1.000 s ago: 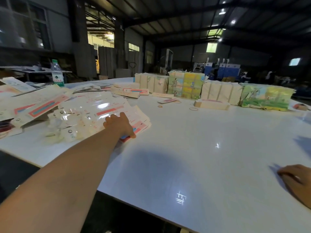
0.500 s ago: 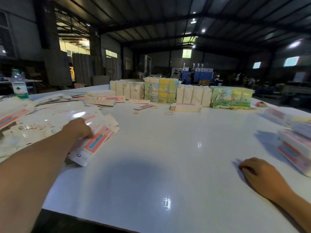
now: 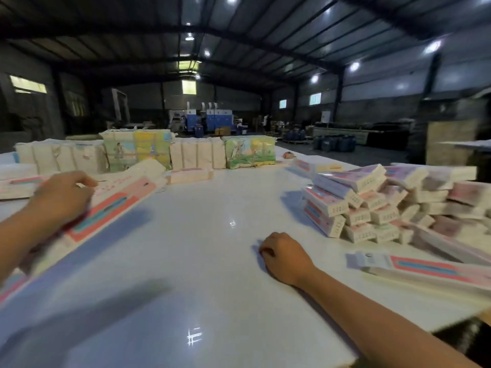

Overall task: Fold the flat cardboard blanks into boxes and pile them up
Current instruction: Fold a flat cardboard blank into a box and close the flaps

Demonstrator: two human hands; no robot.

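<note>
My left hand [image 3: 62, 196] grips a flat cardboard blank [image 3: 111, 205], white with a red and teal stripe, lifted at an angle above the table's left side. More flat blanks [image 3: 16, 181] lie behind it at the far left. My right hand [image 3: 285, 254] rests on the white table [image 3: 207, 261] near the middle, fingers curled under, holding nothing. A pile of folded boxes [image 3: 372, 205] stands at the right. One more box or blank [image 3: 425, 272] lies in front of that pile.
Wrapped bundles [image 3: 186, 152] of white and coloured cardboard stand in a row along the table's far edge. A small flat stack [image 3: 190, 175] lies in front of them. The table's near edge runs along the bottom right. A dark warehouse lies beyond.
The view has swung right, bringing the pile of folded boxes into sight. My left hand has pulled one blank off the stack and lifted it toward the middle. My right hand stayed on the table.
</note>
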